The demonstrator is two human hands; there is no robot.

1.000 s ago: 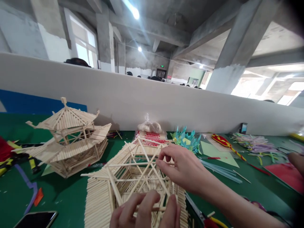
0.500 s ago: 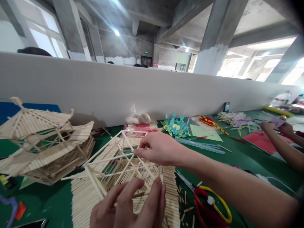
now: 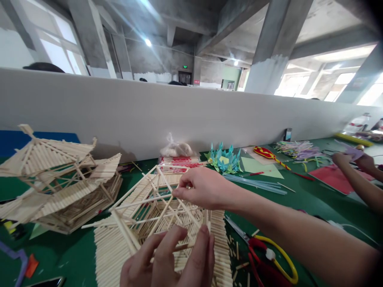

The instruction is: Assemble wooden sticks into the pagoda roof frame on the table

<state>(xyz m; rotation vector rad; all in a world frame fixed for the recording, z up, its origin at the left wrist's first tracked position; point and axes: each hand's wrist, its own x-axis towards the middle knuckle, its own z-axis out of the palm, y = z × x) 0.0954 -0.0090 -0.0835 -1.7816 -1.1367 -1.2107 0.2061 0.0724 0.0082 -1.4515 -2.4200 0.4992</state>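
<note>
A thin stick is being pinched by the left hand over the stick roof frame on the green table; a frame strut is being gripped by the right hand.

Right hand has shifted left along the stick roof frame; a co-worker's hands have appeared at right.

Looked like a craft workshop, probably converted industrial space: bare concrete beams upper frame, stick models, scissors on green table.
</note>
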